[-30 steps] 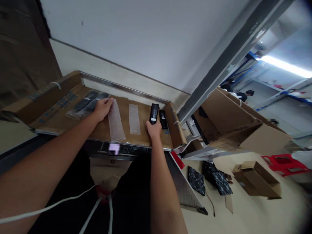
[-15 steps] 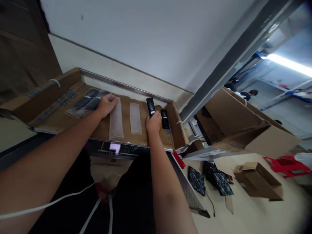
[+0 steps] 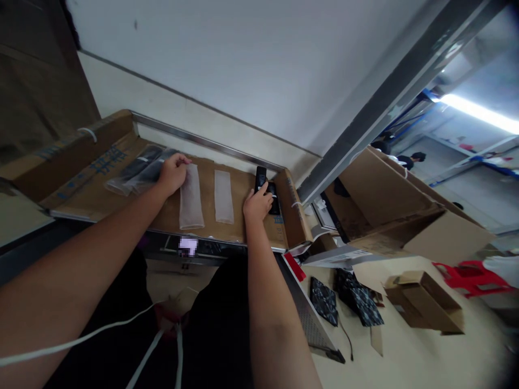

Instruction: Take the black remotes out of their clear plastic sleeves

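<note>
1. Our right hand (image 3: 256,204) is closed around a slim black plastic remote control (image 3: 260,179). We grip its lower end, its upper end sticks up past the fingers, and it sits over the right part of the flat brown cardboard sheet (image 3: 101,178) that covers the bench.
2. Just beside it, touching or nearly so, a second black remote (image 3: 274,198) lies on the cardboard against the upright cardboard flap (image 3: 295,216).
3. Our left hand (image 3: 172,173) rests palm down with fingers spread, gripping nothing; it presses the top of a long translucent plastic sleeve (image 3: 191,198). A second matching sleeve (image 3: 224,198) lies parallel, near but apart.
4. To the left of that hand lie remotes already in glossy clear bags (image 3: 138,170).
5. We judge the remote stiff, light and smooth-sided, so it is best held across its narrow edges near one end.
6. The sleeves look thin, limp and slippery, likely to slide on cardboard unless pinned.
</note>
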### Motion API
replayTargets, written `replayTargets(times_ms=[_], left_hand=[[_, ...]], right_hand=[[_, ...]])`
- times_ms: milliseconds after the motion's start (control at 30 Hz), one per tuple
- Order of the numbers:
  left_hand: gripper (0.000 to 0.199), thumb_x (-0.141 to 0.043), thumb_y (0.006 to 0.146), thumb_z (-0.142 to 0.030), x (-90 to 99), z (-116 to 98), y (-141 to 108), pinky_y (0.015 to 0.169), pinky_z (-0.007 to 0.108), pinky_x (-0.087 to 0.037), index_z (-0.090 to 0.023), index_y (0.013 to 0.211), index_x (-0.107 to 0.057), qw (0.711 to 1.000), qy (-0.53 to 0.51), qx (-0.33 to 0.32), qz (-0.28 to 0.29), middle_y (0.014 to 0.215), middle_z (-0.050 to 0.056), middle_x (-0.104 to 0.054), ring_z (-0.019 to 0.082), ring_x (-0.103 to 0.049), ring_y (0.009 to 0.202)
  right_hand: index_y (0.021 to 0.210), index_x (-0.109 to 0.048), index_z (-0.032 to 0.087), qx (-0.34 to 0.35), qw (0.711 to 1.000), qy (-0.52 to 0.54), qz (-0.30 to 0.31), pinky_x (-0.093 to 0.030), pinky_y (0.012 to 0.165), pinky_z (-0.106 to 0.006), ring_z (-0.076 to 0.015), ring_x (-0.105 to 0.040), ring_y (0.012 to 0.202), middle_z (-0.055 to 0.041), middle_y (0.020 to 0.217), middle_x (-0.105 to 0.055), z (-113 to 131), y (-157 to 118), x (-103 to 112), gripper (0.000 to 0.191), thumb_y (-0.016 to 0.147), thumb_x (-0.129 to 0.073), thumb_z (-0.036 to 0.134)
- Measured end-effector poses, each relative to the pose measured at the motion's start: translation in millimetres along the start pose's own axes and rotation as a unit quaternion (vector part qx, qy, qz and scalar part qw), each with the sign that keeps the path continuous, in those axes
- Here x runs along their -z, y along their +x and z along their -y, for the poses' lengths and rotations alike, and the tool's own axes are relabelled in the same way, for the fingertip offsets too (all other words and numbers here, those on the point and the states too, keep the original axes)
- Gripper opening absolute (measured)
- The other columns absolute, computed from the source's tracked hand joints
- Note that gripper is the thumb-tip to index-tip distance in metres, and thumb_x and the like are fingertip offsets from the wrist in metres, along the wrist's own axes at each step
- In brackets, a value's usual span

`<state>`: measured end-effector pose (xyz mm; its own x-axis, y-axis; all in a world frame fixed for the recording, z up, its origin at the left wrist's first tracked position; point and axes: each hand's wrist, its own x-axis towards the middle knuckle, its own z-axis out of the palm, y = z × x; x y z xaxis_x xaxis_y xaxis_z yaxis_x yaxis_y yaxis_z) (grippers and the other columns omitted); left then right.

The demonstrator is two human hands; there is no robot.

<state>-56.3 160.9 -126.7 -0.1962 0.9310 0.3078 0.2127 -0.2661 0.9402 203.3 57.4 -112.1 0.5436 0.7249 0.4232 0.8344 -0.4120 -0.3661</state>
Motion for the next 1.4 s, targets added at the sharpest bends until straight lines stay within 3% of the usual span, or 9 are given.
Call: replayTargets(times_ms=[100, 200, 333, 467, 767, 1100, 1267, 1400], left_hand=[[0.015, -0.052, 0.077, -0.014, 0.5, -1, 0, 0.083, 0.033, -0.050, -0.021, 0.081, -0.065, 1.000, 0.022, -0.005, 0.014, 0.105, 0.006, -0.075, 0.022, -0.066, 0.092], [0.017, -0.052, 0.077, -0.014, 0.4, -1, 0, 0.083, 0.033, -0.050, -0.021, 0.081, -0.066, 1.000, 0.015, 0.003, 0.014, 0.104, 0.006, -0.075, 0.022, -0.067, 0.091], [0.017, -0.052, 0.076, -0.014, 0.2, -1, 0, 0.084, 0.034, -0.051, -0.021, 0.080, -0.067, 1.000, 0.016, 0.006, 0.012, 0.103, 0.007, -0.076, 0.023, -0.067, 0.091], [0.019, -0.052, 0.076, -0.014, 0.9, -3, -2, 0.085, 0.034, -0.051, -0.021, 0.082, -0.068, 1.000, 0.026, 0.008, 0.011, 0.103, 0.006, -0.076, 0.023, -0.066, 0.092], [0.017, -0.053, 0.077, -0.016, 1.8, -8, -4, 0.078, 0.031, -0.050, -0.021, 0.080, -0.069, 0.999, 0.030, 0.019, 0.011, 0.099, 0.006, -0.076, 0.022, -0.065, 0.086], [0.024, -0.050, 0.082, -0.005, 2.2, -7, -3, 0.074, 0.026, -0.043, -0.012, 0.089, -0.071, 0.999, 0.021, 0.021, 0.015, 0.098, 0.005, -0.076, 0.014, -0.059, 0.080], [0.022, -0.050, 0.081, -0.006, 1.9, -5, -3, 0.080, 0.027, -0.046, -0.013, 0.086, -0.070, 1.000, 0.012, 0.013, 0.015, 0.099, 0.005, -0.076, 0.016, -0.063, 0.087], [0.022, -0.050, 0.079, -0.009, 1.4, -2, -2, 0.084, 0.031, -0.049, -0.018, 0.081, -0.070, 1.000, 0.011, 0.004, 0.006, 0.097, 0.005, -0.076, 0.020, -0.066, 0.090]], right_hand=[[0.158, -0.040, 0.026, -0.011, 0.999, -0.025, 0.020, -0.044, 0.094, -0.050, -0.0354, -0.052, 0.115, -0.0226, 0.123, -0.053, 1, -1, 1, 0.058, 0.101, -0.048, 0.028], [0.154, -0.046, 0.030, -0.007, 0.999, -0.036, 0.036, -0.044, 0.093, -0.051, -0.0351, -0.051, 0.117, -0.0217, 0.125, -0.054, 1, -1, 2, 0.053, 0.101, -0.049, 0.026], [0.142, -0.060, 0.027, -0.006, 0.998, -0.038, 0.047, -0.044, 0.093, -0.049, -0.0353, -0.051, 0.117, -0.0211, 0.125, -0.055, 0, -1, 4, 0.043, 0.100, -0.054, 0.030], [0.137, -0.064, 0.025, 0.002, 0.997, -0.047, 0.055, -0.045, 0.091, -0.048, -0.0352, -0.052, 0.114, -0.0194, 0.123, -0.058, 0, -2, 5, 0.040, 0.100, -0.055, 0.034], [0.126, -0.072, 0.022, 0.039, 0.996, -0.075, 0.026, -0.045, 0.089, -0.050, -0.0350, -0.051, 0.112, -0.0192, 0.120, -0.057, -3, -11, 8, 0.039, 0.095, -0.047, 0.021], [0.133, -0.067, 0.023, -0.006, 0.998, -0.056, 0.010, -0.039, 0.096, -0.054, -0.0369, -0.046, 0.120, -0.0219, 0.134, -0.051, -1, -11, 14, 0.045, 0.098, -0.040, 0.016], [0.120, -0.073, 0.021, -0.010, 0.997, -0.069, -0.029, -0.039, 0.096, -0.054, -0.0369, -0.049, 0.118, -0.0209, 0.132, -0.054, -3, -8, 11, 0.041, 0.098, -0.039, 0.016], [0.115, -0.074, 0.020, -0.038, 0.995, -0.072, -0.055, -0.030, 0.106, -0.061, -0.0396, -0.044, 0.127, -0.0204, 0.137, -0.053, -6, -4, 7, 0.034, 0.094, -0.048, 0.020]])
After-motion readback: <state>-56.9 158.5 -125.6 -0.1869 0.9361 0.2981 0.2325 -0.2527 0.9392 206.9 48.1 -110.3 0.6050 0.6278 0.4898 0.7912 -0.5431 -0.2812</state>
